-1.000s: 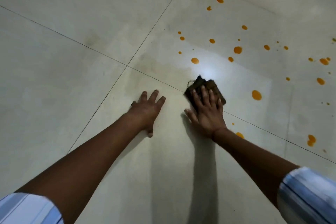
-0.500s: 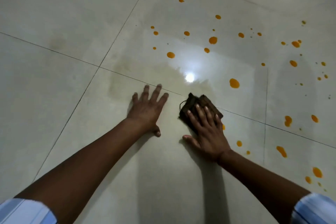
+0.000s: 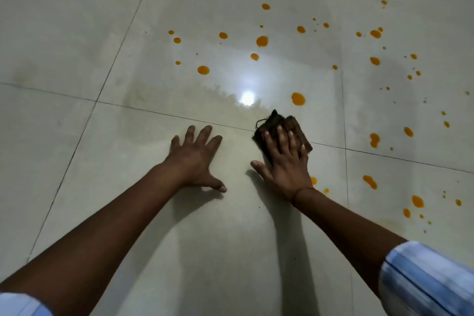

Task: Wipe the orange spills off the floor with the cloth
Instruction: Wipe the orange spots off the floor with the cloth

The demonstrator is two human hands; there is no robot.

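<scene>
A dark brown folded cloth (image 3: 295, 123) lies on the pale tiled floor (image 3: 77, 33), across a grout line. My right hand (image 3: 284, 161) presses flat on the cloth, fingers spread over it, covering its near part. My left hand (image 3: 195, 159) rests flat on the bare tile to the left, fingers apart, holding nothing. Orange spills dot the floor beyond and to the right: a big drop (image 3: 298, 99) just past the cloth, another (image 3: 203, 70) farther left, several more at the right (image 3: 374, 140). Small drops (image 3: 313, 180) sit beside my right wrist.
A wet, smeared patch (image 3: 159, 102) spreads on the tile ahead of my left hand. A bright light reflection (image 3: 248, 97) glares just beyond the cloth. Dark grout lines (image 3: 110, 77) cross the floor. My sleeves show at the bottom corners.
My right hand has pulled the cloth back toward me, then pushed it slightly forward again. The view has shifted, showing more spills on the right. My left hand stays planted.
</scene>
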